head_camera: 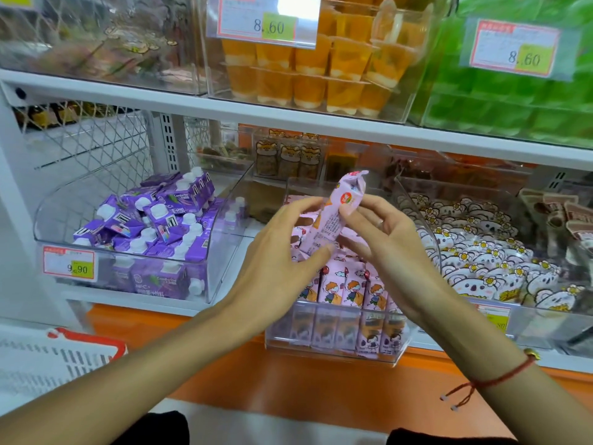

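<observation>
A slim pink snack packet (pixel 333 216) with a cartoon print is held tilted, its crimped top end pointing up and to the right. My left hand (pixel 272 261) holds it from the left, thumb at its lower end and fingertips against its side. My right hand (pixel 391 245) pinches it from the right between curled fingers and thumb; a red string bracelet is on that wrist. Directly below stands a clear plastic bin (pixel 333 351) on the shelf, filled with several upright packets of the same pink kind (pixel 349 287).
Left of it, a clear bin holds purple drink cartons (pixel 160 220); to the right are koala-print packs (pixel 481 258). The shelf above carries orange jelly cups (pixel 321 69) and green ones (pixel 513 107). A white basket with a red handle (pixel 48 358) sits at lower left.
</observation>
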A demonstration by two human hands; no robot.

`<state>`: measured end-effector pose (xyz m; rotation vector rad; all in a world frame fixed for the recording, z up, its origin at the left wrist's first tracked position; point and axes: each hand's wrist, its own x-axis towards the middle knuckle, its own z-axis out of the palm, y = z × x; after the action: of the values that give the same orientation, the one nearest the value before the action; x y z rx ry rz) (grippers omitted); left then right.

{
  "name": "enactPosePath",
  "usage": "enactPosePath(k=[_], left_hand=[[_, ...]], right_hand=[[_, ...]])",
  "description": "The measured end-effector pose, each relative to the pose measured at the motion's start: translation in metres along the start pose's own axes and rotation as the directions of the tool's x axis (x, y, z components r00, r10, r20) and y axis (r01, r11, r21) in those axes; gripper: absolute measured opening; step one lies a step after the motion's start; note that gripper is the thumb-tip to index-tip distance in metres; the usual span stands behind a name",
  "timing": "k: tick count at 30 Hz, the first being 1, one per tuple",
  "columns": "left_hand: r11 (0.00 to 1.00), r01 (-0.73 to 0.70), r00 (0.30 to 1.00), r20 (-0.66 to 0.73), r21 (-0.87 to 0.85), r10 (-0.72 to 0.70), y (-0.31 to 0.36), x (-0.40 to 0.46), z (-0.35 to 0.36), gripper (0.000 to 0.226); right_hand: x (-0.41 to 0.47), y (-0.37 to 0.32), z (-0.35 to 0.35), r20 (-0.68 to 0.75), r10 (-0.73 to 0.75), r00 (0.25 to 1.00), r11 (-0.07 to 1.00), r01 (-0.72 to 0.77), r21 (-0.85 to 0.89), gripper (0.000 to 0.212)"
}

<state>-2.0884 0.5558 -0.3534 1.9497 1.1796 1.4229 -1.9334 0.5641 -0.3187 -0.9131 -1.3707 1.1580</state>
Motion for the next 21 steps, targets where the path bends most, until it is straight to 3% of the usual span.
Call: enactPosePath(k=[2,6,11,15,18,21], left_hand=[[1.0,-0.018,0.998,-0.063,0.015,0.019,0.002,-0.001,0.002,0.049],[1.0,-0.01,0.992,-0.125,-0.01,0.008,0.004,0.001,0.0,0.035],[0.965,0.15,0.988,0.001,-0.216,-0.153,0.009,0.003,0.0,0.036],[0.836,0.352,0.934,0.094,-0.422,-0.345,0.015,0.005,0.001,0.035],[0.758,0.444,0.892,0.161,-0.477,-0.422,0.018,0.005,0.002,0.032],[0.749,0.472,0.88,0.2,-0.464,-0.431,0.018,0.006,0.002,0.033]], right_hand=[[-0.002,0.0,0.002,-0.039,-0.043,0.998,0.998,0.042,-0.036,0.032],[-0.004,-0.001,0.003,0.014,-0.06,0.998,0.987,0.062,-0.146,0.037],[-0.001,-0.003,-0.005,0.013,-0.005,1.0,0.982,0.007,-0.189,0.023],[0.0,-0.001,-0.008,-0.022,0.097,0.995,0.984,-0.099,-0.15,0.025],[-0.002,0.0,-0.009,0.004,0.176,0.984,0.976,-0.174,-0.128,0.026],[-0.003,0.001,-0.01,0.027,0.208,0.978,0.971,-0.203,-0.128,0.025]])
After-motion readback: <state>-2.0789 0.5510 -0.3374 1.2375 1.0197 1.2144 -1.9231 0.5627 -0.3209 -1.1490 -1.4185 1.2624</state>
